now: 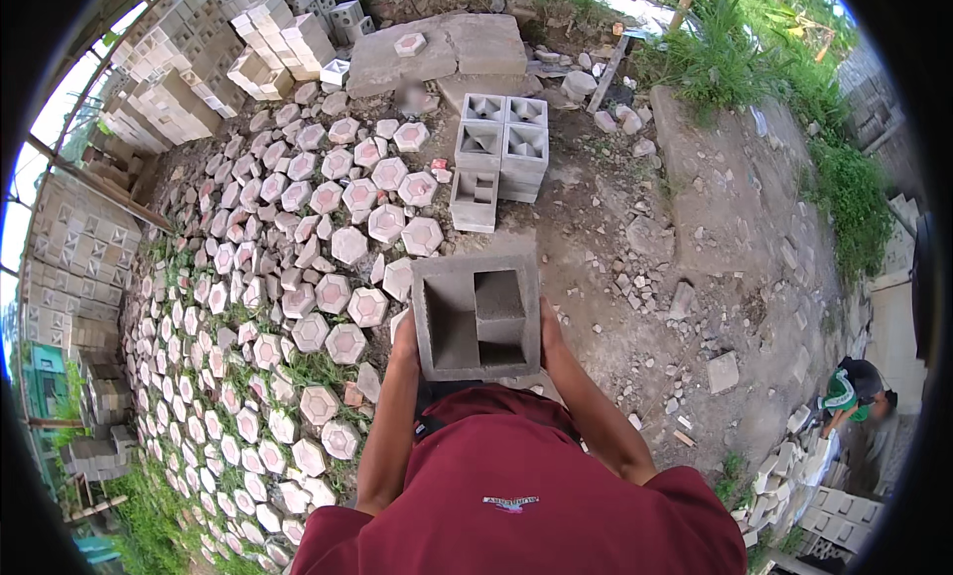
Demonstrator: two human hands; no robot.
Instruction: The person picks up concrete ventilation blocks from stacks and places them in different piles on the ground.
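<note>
Maroon shirt (516, 496) is filling the near edge of the view, with both bare forearms rising from it. Between the hands a grey concrete block (477, 317) is being carried in front of the chest, well above the dirt ground (615, 228), its hollow face turned up toward the camera and showing stepped inner walls. Left hand (405, 345) is pressing against the block's left side; right hand (549, 339) is pressing against its right side. Fingers of both hands are hidden behind the block, so whether they are spread or curled cannot be told; only the backs of the hands are showing.

Far from the block, a small stack of similar hollow blocks (499, 148) is sitting on the ground. To the left, many hexagonal paving stones (328, 228) are lying spread across the ground, with grass growing between the nearer ones. Far left, cut blocks are standing in piles (179, 89). At the right edge, another person in a green top (849, 391) is bending beside more stacked blocks.
</note>
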